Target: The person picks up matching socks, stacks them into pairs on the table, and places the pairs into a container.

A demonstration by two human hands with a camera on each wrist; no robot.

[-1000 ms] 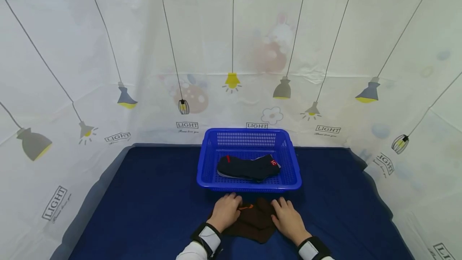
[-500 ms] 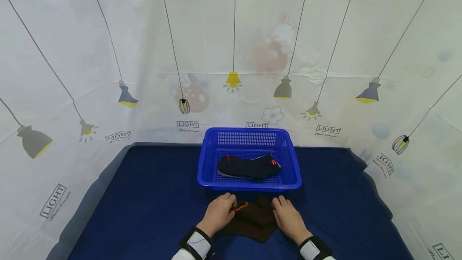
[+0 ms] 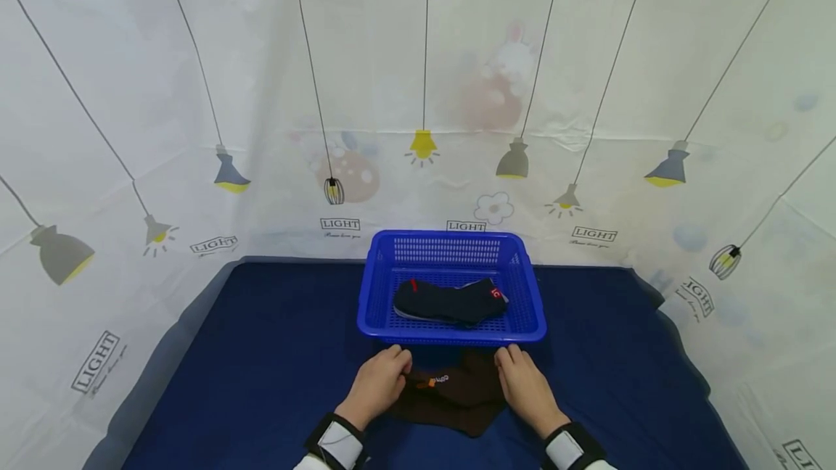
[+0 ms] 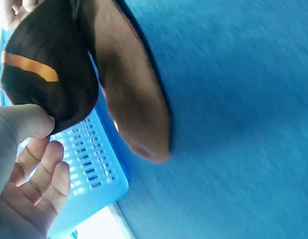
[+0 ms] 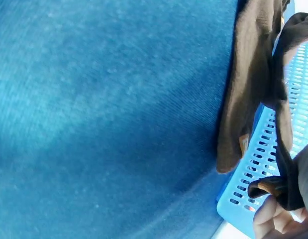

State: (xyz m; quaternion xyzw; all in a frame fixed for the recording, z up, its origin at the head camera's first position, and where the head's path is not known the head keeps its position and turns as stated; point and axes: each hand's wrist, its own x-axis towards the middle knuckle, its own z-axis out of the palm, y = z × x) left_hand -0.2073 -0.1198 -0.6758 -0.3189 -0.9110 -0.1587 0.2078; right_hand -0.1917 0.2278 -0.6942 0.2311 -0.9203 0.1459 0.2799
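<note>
Two brown socks show in front of the blue basket. The lower sock (image 3: 451, 415) lies on the dark blue cloth. Raised off it, the upper sock (image 3: 481, 379) stretches between both hands. My left hand (image 3: 374, 386) pinches its left end; the left wrist view shows thumb and fingertips on that dark end (image 4: 49, 89), which has an orange stripe. At the opposite end my right hand (image 3: 527, 392) pinches the fabric, partly cut off in the right wrist view, where a folded tip (image 5: 268, 187) sticks out. Small lettering and an orange mark show on the brown fabric between the hands.
Just beyond the hands stands a blue plastic basket (image 3: 451, 340) with slotted walls. Dark socks (image 3: 451, 303) with red marks lie inside it. A dark blue cloth (image 3: 281, 354) covers the table, and a white sheet (image 3: 261, 78) printed with lamps hangs behind.
My left hand has moved left and slightly away from me, drawing the upper sock out and uncovering its lettering. My right hand has risen slightly toward the basket. The basket has stayed put.
</note>
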